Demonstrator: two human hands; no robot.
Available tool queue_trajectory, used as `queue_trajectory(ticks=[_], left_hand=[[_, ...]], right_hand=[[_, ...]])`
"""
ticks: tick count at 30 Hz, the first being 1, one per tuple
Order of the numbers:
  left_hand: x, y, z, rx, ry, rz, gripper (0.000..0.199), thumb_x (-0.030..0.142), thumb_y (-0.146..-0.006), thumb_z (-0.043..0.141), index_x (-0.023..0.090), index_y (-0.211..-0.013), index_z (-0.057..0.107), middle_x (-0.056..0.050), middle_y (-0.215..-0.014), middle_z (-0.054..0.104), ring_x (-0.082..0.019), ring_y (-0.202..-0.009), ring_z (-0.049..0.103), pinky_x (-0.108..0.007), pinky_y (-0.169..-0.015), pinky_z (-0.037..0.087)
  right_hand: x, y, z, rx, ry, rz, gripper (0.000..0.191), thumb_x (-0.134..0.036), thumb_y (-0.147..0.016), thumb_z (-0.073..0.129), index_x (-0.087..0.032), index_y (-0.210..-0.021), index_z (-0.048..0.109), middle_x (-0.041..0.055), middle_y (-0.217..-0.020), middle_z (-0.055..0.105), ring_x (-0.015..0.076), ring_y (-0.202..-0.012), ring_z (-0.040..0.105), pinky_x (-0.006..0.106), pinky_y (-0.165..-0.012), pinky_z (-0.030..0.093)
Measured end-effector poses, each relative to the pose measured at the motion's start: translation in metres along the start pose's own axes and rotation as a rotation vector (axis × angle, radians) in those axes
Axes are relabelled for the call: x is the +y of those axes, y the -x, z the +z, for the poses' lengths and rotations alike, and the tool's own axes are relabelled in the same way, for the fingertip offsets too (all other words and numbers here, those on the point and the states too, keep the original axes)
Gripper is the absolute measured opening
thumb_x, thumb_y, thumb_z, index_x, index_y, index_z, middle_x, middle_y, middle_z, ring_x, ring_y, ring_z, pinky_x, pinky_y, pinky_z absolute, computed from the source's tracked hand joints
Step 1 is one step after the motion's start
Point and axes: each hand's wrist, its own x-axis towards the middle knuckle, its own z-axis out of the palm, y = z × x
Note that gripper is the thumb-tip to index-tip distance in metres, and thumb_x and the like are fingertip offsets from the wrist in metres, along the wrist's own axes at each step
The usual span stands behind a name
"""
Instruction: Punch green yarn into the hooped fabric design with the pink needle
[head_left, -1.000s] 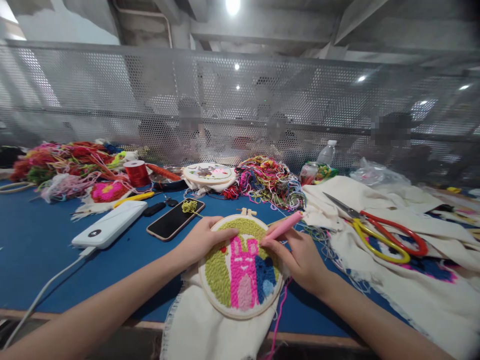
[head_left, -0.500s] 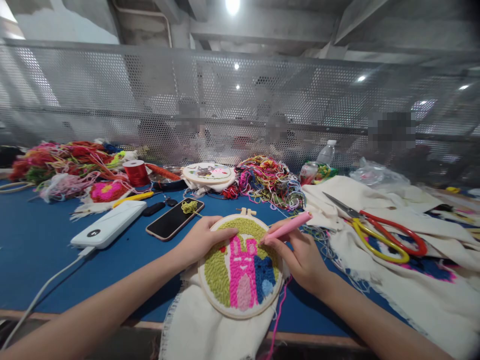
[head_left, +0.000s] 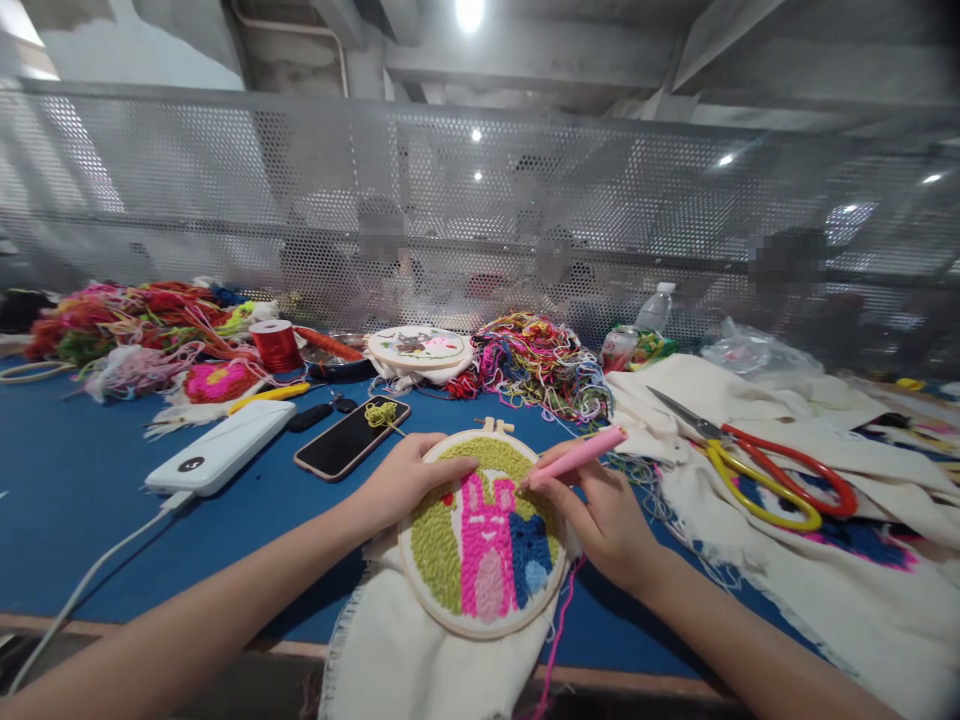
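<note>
A round embroidery hoop (head_left: 484, 632) holds cream cloth with a pink rabbit, a blue figure and a yellow-green background in yarn. On the hoop's upper left rim, my left hand (head_left: 411, 478) is closed, its thumb lying over the stitching. My right hand (head_left: 600, 515) grips a pink punch needle pen (head_left: 581, 455) at the upper right of the hoop; its tip is hidden near the rabbit's ear. Pink yarn (head_left: 559, 640) hangs down below the right hand. Loose cream cloth (head_left: 431, 670) drapes under the hoop over the table's front edge.
Left on the blue table (head_left: 247, 560) lie a white power bank (head_left: 221, 450) with cable and a phone (head_left: 352, 440). Yarn piles (head_left: 540, 365) and another hoop (head_left: 416, 347) stand behind. Scissors (head_left: 780, 475) rest on cloth at right. A perforated metal screen (head_left: 465, 220) crosses the back.
The whole view has shifted very slightly. Both hands, the hoop and the pen keep nearly the same positions relative to each other.
</note>
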Motion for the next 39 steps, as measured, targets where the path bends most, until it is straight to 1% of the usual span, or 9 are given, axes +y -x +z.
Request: queue_trajectory(ticks=[4,7,11,13,15,17,20,31,39], left_hand=[[0.000,0.000,0.000,-0.013,0.014,0.010,0.028,0.039,-0.070,0.070,0.014,-0.080,0.062,0.000,-0.063,0.061,-0.010,-0.051,0.054,-0.020,-0.048,0.040],[0.003,0.002,0.000,0.001,-0.003,0.033,0.025,0.036,-0.071,0.071,0.014,-0.075,0.061,0.002,-0.060,0.058,-0.008,-0.050,0.052,-0.019,-0.048,0.039],[0.006,0.003,0.000,0.007,-0.051,0.063,0.024,0.036,-0.072,0.070,0.014,-0.075,0.060,0.002,-0.061,0.059,-0.008,-0.052,0.053,-0.018,-0.049,0.040],[0.006,0.003,0.000,0.003,-0.058,0.074,0.024,0.036,-0.071,0.070,0.014,-0.076,0.061,0.002,-0.063,0.060,-0.009,-0.053,0.054,-0.018,-0.050,0.041],[0.005,0.002,-0.001,0.000,-0.052,0.067,0.025,0.036,-0.071,0.071,0.014,-0.076,0.061,0.002,-0.061,0.059,-0.008,-0.051,0.053,-0.019,-0.049,0.040],[0.003,0.001,-0.001,-0.002,-0.037,0.051,0.025,0.037,-0.071,0.071,0.014,-0.076,0.060,0.003,-0.059,0.057,-0.008,-0.049,0.051,-0.019,-0.047,0.039],[0.001,0.000,0.000,-0.005,-0.009,0.023,0.026,0.038,-0.070,0.070,0.015,-0.078,0.061,0.003,-0.058,0.057,-0.009,-0.048,0.052,-0.019,-0.046,0.039],[0.004,0.001,0.001,-0.007,-0.009,0.015,0.026,0.039,-0.069,0.071,0.016,-0.072,0.060,0.004,-0.056,0.056,-0.009,-0.046,0.052,-0.019,-0.044,0.038],[-0.001,0.000,0.000,0.001,-0.015,-0.002,0.031,0.043,-0.069,0.071,0.015,-0.081,0.064,-0.001,-0.065,0.064,-0.011,-0.052,0.057,-0.022,-0.050,0.042]], right_hand=[[0.000,-0.001,0.000,-0.013,0.094,-0.080,0.016,-0.033,-0.095,0.044,-0.021,-0.090,0.055,0.0051,-0.085,0.067,0.0168,-0.072,0.065,0.028,-0.065,0.050],[0.001,-0.001,0.003,-0.079,0.162,-0.139,0.017,-0.033,-0.094,0.046,-0.020,-0.090,0.057,0.0065,-0.087,0.067,0.0186,-0.077,0.064,0.030,-0.068,0.050],[0.003,-0.003,0.007,-0.183,0.187,-0.132,0.018,-0.031,-0.093,0.049,-0.020,-0.087,0.062,0.0078,-0.087,0.065,0.0197,-0.081,0.060,0.032,-0.070,0.048],[0.003,-0.004,0.008,-0.200,0.163,-0.128,0.018,-0.031,-0.092,0.051,-0.020,-0.087,0.064,0.0081,-0.089,0.066,0.0204,-0.085,0.059,0.034,-0.074,0.048],[0.001,-0.007,0.007,-0.168,0.077,-0.050,0.015,-0.033,-0.088,0.057,-0.020,-0.086,0.065,0.0067,-0.089,0.067,0.0202,-0.084,0.060,0.034,-0.075,0.048],[-0.001,-0.009,0.005,-0.127,-0.058,0.100,0.014,-0.034,-0.083,0.064,-0.020,-0.082,0.065,0.0037,-0.082,0.068,0.0186,-0.078,0.063,0.032,-0.071,0.050],[-0.004,-0.011,0.003,-0.090,-0.212,0.245,0.015,-0.033,-0.082,0.065,-0.020,-0.077,0.061,0.0008,-0.075,0.066,0.0161,-0.069,0.063,0.028,-0.065,0.050],[-0.001,-0.004,0.000,-0.004,-0.139,0.179,0.019,-0.037,-0.089,0.053,-0.020,-0.082,0.055,0.0024,-0.082,0.060,0.0144,-0.070,0.063,0.026,-0.063,0.049],[-0.001,-0.002,-0.002,0.042,-0.148,0.162,0.018,-0.037,-0.090,0.052,-0.019,-0.084,0.053,0.0025,-0.081,0.059,0.0140,-0.067,0.064,0.026,-0.061,0.050]])
